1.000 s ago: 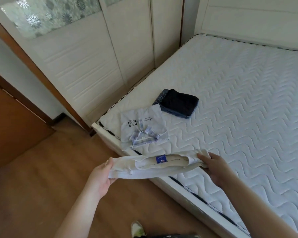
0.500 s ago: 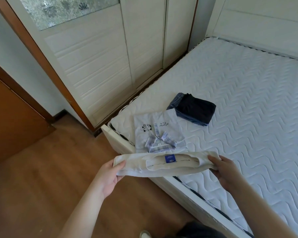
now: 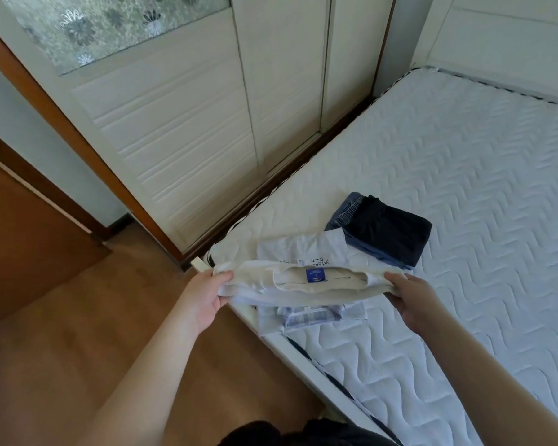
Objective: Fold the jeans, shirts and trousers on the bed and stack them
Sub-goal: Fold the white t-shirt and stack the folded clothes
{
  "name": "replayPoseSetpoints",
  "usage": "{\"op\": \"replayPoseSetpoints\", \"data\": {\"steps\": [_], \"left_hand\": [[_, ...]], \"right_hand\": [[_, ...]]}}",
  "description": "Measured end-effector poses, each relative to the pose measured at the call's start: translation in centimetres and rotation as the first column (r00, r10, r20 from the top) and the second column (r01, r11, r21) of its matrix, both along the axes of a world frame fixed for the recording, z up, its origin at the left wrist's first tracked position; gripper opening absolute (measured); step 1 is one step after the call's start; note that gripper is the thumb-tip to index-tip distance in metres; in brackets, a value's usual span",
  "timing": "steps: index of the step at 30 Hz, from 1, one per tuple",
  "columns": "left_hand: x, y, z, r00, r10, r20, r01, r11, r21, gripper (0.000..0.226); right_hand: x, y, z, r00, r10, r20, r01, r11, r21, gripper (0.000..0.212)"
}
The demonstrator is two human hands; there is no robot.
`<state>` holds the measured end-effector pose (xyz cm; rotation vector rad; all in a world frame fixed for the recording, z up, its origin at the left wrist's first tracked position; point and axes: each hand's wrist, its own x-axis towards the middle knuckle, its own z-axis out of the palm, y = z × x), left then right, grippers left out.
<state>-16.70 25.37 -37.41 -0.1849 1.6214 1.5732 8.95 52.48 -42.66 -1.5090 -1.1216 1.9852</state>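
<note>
1. The left hand point(image 3: 203, 296) and right hand point(image 3: 411, 296) each grip an end of a folded cream shirt point(image 3: 300, 281), held over the near-left corner of the bed point(image 3: 464, 220).
2. It partly hides a folded white shirt point(image 3: 303, 249) lying below.
3. Folded dark trousers point(image 3: 387, 231) lie just beyond, to the right.
4. A wardrobe point(image 3: 190, 123) stands to the far left.
</note>
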Motion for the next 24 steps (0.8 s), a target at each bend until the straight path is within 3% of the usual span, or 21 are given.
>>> {"op": "replayPoseSetpoints", "data": {"steps": [8, 13, 18, 24], "left_hand": [[-9.2, 7.3, -0.3, 0.993, 0.106, 0.044, -0.105, 0.994, -0.025, 0.007], [-15.5, 12.3, -1.8, 0.992, 0.093, 0.081, -0.091, 0.995, -0.034, 0.011], [-21.1, 16.5, -2.8, 0.995, 0.052, 0.083, -0.047, 0.997, -0.053, 0.009], [-24.1, 17.9, -5.6, 0.994, 0.038, 0.105, -0.032, 0.998, -0.06, 0.011]], "right_hand": [[-11.4, 8.7, 1.7, 0.999, 0.029, -0.024, -0.028, 0.998, 0.049, 0.011], [-18.6, 13.0, 0.3, 0.999, -0.018, 0.04, 0.017, 1.0, 0.009, 0.002], [-24.2, 16.7, -0.5, 0.985, 0.079, 0.155, -0.094, 0.991, 0.09, 0.035], [-26.4, 18.3, -2.5, 0.991, -0.008, 0.131, 0.003, 0.999, 0.043, 0.01]]}}
